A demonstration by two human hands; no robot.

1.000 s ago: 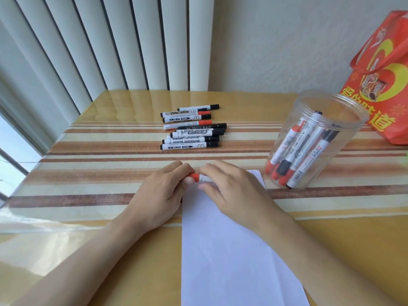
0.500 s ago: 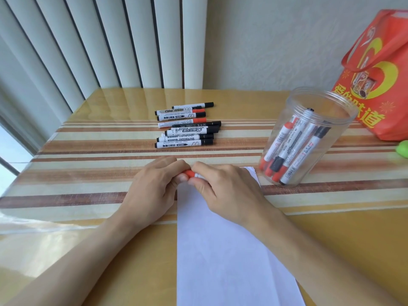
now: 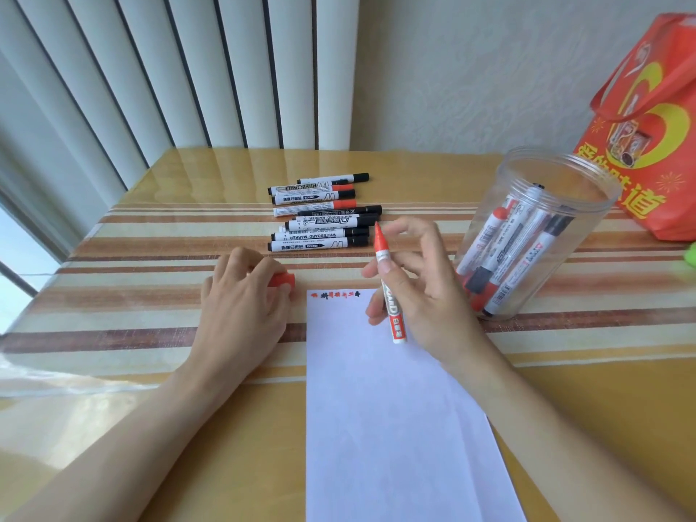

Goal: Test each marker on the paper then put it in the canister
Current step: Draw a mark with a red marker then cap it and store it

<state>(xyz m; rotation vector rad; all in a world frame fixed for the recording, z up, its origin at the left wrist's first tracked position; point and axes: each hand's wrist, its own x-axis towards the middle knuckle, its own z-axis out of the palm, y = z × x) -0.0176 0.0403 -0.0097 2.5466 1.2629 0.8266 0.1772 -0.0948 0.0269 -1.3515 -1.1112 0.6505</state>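
Marker [image 3: 389, 292], uncapped, pinched tip-up in right hand [image 3: 422, 292]; left hand [image 3: 244, 295] grips cap [image 3: 282, 279].

The striped table [image 3: 150, 333] bears loose markers [image 3: 320, 212]; a paper sheet [image 3: 395, 427]; a clear canister [image 3: 534, 235]; an orange bag [image 3: 651, 145].

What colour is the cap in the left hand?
Red cap, held by the left hand; head view.
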